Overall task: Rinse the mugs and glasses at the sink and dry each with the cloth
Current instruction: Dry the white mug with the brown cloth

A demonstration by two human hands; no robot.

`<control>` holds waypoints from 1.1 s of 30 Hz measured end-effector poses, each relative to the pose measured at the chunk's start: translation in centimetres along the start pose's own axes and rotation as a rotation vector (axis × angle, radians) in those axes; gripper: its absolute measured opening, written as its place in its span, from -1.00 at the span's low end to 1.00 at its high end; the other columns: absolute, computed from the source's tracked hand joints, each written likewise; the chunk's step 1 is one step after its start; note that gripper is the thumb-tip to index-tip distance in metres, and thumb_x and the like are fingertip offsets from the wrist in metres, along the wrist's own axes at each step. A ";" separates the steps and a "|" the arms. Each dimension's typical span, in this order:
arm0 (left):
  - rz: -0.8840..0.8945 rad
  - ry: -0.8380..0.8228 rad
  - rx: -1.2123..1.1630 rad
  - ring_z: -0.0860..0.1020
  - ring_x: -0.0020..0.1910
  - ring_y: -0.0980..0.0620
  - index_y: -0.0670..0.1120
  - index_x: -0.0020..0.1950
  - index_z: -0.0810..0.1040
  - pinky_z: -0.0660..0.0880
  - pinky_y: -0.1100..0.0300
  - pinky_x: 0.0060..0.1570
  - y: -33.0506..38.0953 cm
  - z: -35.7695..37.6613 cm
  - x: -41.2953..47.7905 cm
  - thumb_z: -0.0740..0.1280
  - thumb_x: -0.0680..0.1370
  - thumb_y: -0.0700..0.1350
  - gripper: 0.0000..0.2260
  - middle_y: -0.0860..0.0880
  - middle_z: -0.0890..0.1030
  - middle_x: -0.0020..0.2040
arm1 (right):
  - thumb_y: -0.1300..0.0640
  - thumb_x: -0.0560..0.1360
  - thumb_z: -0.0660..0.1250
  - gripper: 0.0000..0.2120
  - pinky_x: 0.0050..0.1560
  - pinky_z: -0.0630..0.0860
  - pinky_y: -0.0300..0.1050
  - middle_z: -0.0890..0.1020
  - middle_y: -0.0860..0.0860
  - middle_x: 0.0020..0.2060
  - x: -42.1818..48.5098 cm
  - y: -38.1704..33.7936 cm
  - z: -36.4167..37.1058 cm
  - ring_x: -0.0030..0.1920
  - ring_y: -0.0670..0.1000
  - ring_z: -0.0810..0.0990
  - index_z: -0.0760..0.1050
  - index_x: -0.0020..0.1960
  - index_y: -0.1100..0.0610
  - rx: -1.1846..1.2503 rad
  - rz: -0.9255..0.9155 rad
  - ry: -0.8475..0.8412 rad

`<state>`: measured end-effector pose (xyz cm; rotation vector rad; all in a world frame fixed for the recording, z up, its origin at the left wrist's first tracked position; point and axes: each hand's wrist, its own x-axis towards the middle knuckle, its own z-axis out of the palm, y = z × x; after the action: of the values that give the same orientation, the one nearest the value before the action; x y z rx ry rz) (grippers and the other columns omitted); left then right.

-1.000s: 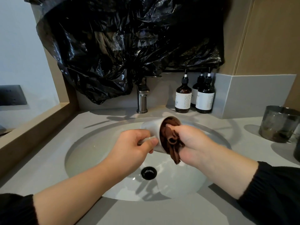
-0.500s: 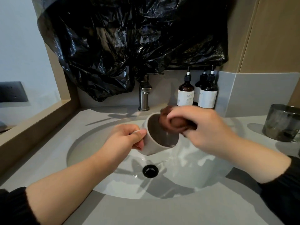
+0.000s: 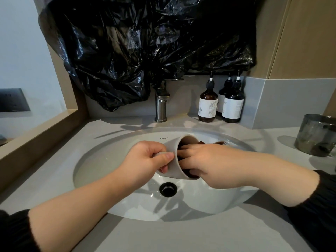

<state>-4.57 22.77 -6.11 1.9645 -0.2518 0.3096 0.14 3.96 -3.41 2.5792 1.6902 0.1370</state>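
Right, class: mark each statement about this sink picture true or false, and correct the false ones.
1. The left hand grips the mug by its handle. True.
2. The mug stands upright on the counter. False: it is tipped sideways, held over the sink.
3. The right hand holds a brown cloth inside the mug. True.
4. Water is running. False: no stream shows at the tap.
5. Five containers stand by the wall. False: three bottles do.

"FRENZA" on sink [image 3: 116, 160] rim; bottle labels [image 3: 208, 107] unreadable.
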 end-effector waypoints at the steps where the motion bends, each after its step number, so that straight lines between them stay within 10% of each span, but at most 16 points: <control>1: 0.002 -0.011 0.007 0.45 -0.41 0.13 -0.12 -0.48 0.50 0.41 0.27 -0.25 0.0 0.2 0.0 0.37 0.51 -0.16 -0.66 0.00 0.52 -0.48 | 0.29 0.49 0.16 -0.68 -0.04 0.37 -0.16 0.44 -0.17 0.18 0.1 -0.2 0.3 0.17 -0.07 0.33 0.48 0.16 0.03 -0.017 0.011 -0.010; 4: 0.005 -0.023 0.031 0.46 -0.39 0.10 -0.09 -0.49 0.51 0.42 0.24 -0.25 0.0 0.5 0.0 0.35 0.43 -0.05 -0.71 0.02 0.53 -0.48 | 0.37 0.42 0.20 -0.42 -0.08 0.43 -0.05 0.46 -0.10 0.18 0.6 -0.6 0.7 0.14 0.01 0.39 0.33 0.38 -0.02 -0.122 0.054 -0.018; 11: 0.003 0.036 0.078 0.50 -0.36 0.06 -0.03 -0.50 0.51 0.48 0.04 -0.14 -0.2 -0.4 0.4 0.33 0.41 -0.02 -0.73 -0.06 0.55 -0.43 | 0.44 0.26 0.17 -0.61 -0.16 0.45 -0.01 0.56 -0.07 -0.04 0.4 0.0 -0.1 -0.04 0.07 0.45 0.51 -0.09 0.06 -0.245 -0.035 0.085; 19: -0.023 0.079 0.116 0.51 -0.20 -0.32 -0.14 -0.37 0.54 0.50 -0.20 -0.01 -0.2 -1.3 0.6 0.30 0.39 0.05 -0.72 -0.23 0.55 -0.32 | 0.57 0.19 0.30 -0.38 -0.18 0.49 -0.14 0.63 -0.09 0.07 -2.0 1.1 -1.0 -0.06 0.11 0.54 0.62 0.09 0.03 -0.087 0.011 0.362; 26: -0.011 0.031 0.113 0.49 -0.35 0.05 -0.16 -0.41 0.53 0.46 0.07 -0.14 -0.3 -1.0 0.4 0.38 0.52 -0.11 -0.69 -0.11 0.54 -0.39 | 0.51 0.27 0.23 -0.42 -0.07 0.52 0.04 0.58 -0.08 0.11 -0.5 1.2 0.6 0.04 0.06 0.47 0.58 0.14 0.03 -0.097 0.015 0.228; 33: -0.119 0.083 -0.042 0.51 -0.33 0.00 -0.16 -0.46 0.50 0.52 -0.07 0.05 -0.6 -1.1 0.8 0.32 0.56 -0.19 -0.64 -0.09 0.55 -0.43 | 0.55 0.21 0.26 -0.54 -0.13 0.54 0.08 0.64 0.10 0.05 -0.7 1.1 0.3 -0.09 0.19 0.55 0.63 0.00 0.21 -0.231 -0.016 0.618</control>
<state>-3.77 24.02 -5.96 1.9117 -0.0868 0.3049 0.86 2.90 -3.63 2.4889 1.7073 1.1559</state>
